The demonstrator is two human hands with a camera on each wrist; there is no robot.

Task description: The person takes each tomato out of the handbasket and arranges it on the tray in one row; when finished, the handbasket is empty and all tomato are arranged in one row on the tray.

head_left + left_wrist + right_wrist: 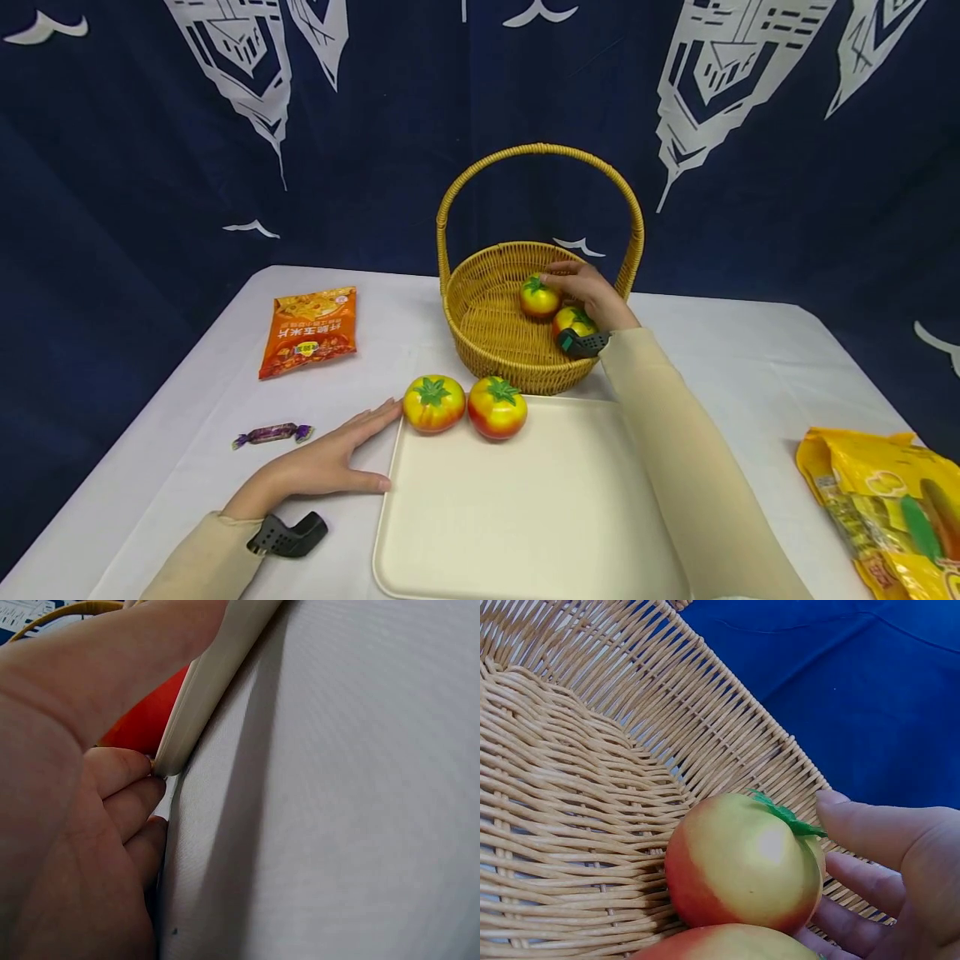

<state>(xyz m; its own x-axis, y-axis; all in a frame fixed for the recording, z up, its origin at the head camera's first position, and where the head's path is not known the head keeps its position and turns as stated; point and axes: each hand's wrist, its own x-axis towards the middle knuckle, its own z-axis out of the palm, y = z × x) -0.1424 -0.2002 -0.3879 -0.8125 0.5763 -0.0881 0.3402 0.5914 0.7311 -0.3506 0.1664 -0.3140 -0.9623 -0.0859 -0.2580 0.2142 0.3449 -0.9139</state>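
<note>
A wicker basket (495, 333) with a tall handle holds two yellow-red tomatoes with green leafy tops. Inside it, my right hand (592, 293) is beside the rear tomato (537, 298), thumb near its leaf and fingers along its side. The second tomato (731, 945) lies close by, partly hidden by the wrist in the head view. My left hand (330, 460) lies with fingers spread at the left edge of a cream tray (525, 508). Its fingertips are by a third tomato (433, 405) at the tray's far left corner; another tomato (497, 408) sits right of that.
An orange snack bag (311, 332) lies at the table's back left. A purple wrapped candy (272, 434) is left of my left hand. At the right edge rests a yellow snack package (885, 500). Behind the table hangs a dark blue curtain (390, 125).
</note>
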